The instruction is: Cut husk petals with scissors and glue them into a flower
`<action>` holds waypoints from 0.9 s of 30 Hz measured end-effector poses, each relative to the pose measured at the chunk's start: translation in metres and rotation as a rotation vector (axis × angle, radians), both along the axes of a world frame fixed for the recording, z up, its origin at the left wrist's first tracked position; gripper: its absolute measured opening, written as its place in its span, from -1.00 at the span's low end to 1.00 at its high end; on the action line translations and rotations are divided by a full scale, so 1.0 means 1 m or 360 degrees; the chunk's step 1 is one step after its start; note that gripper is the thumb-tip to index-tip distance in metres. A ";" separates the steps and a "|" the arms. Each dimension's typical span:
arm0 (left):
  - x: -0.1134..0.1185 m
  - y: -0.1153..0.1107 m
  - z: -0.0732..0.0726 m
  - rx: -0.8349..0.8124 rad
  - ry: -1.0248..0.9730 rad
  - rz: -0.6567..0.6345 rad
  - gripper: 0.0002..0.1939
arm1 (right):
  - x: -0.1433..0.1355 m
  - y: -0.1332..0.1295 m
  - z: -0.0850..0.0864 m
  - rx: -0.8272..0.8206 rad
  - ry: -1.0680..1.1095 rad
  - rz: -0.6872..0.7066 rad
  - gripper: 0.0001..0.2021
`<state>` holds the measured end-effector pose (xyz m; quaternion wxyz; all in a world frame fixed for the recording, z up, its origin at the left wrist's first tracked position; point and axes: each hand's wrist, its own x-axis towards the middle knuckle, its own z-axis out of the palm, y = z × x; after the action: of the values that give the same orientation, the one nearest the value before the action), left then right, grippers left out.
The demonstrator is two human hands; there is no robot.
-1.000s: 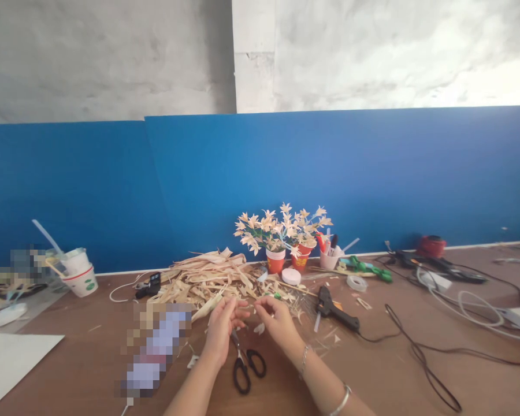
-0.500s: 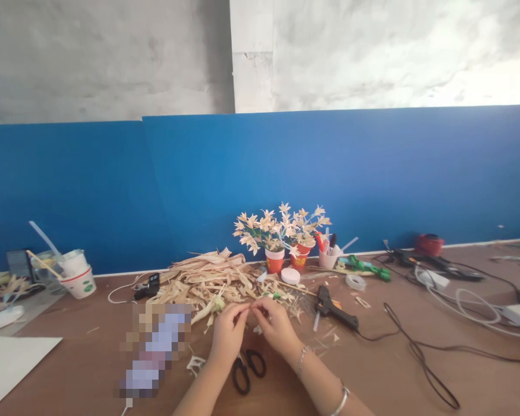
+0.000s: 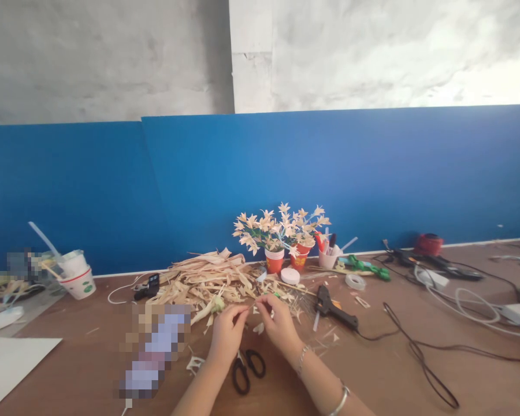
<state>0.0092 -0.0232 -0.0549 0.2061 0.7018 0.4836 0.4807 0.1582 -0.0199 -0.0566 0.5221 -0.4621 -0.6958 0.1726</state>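
Note:
My left hand (image 3: 229, 326) is closed in a pinch in front of the heap of dried husks (image 3: 203, 277); whatever lies between its fingertips is too small to name. A little to the right, my right hand (image 3: 277, 320) is also pinched, its fingertips apart from the left ones, and what it holds cannot be made out. Black-handled scissors (image 3: 248, 371) lie on the table between my forearms. Small pale scraps (image 3: 259, 328) lie between the hands. Behind them are husk flowers (image 3: 266, 228) in red cups (image 3: 274, 263).
A black glue gun (image 3: 335, 309) with its cable lies right of my right hand. A tape roll (image 3: 355, 282), white cup (image 3: 328, 258) and green items (image 3: 366, 267) are farther back. Stacked cups (image 3: 78, 283) and a white sheet (image 3: 15, 367) are at left.
My fingertips, together before, have moved apart. The right hand has shifted slightly to the right and up; the left hand has barely moved.

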 end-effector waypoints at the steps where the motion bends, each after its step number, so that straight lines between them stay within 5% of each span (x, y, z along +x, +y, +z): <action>1: 0.000 0.000 0.001 -0.0015 0.0011 0.0009 -0.80 | 0.000 0.000 0.000 0.0011 0.0002 -0.0013 -0.86; 10: 0.002 -0.004 0.007 -0.0164 -0.0123 -0.0028 -0.78 | -0.001 0.002 -0.001 0.0019 0.0041 -0.0093 -0.84; 18: 0.003 0.000 0.002 -0.0709 -0.0763 -0.0295 -0.66 | 0.000 0.000 0.003 0.0003 0.0058 0.0078 -0.85; 27: 0.009 -0.003 0.003 -0.0872 -0.1387 -0.0349 -0.71 | -0.007 -0.011 0.012 0.0133 0.0066 0.0051 -0.93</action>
<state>0.0179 -0.0265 -0.0515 0.6132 0.4036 0.3847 0.5595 0.1509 -0.0307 -0.0445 0.5525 -0.4251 -0.6986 0.1613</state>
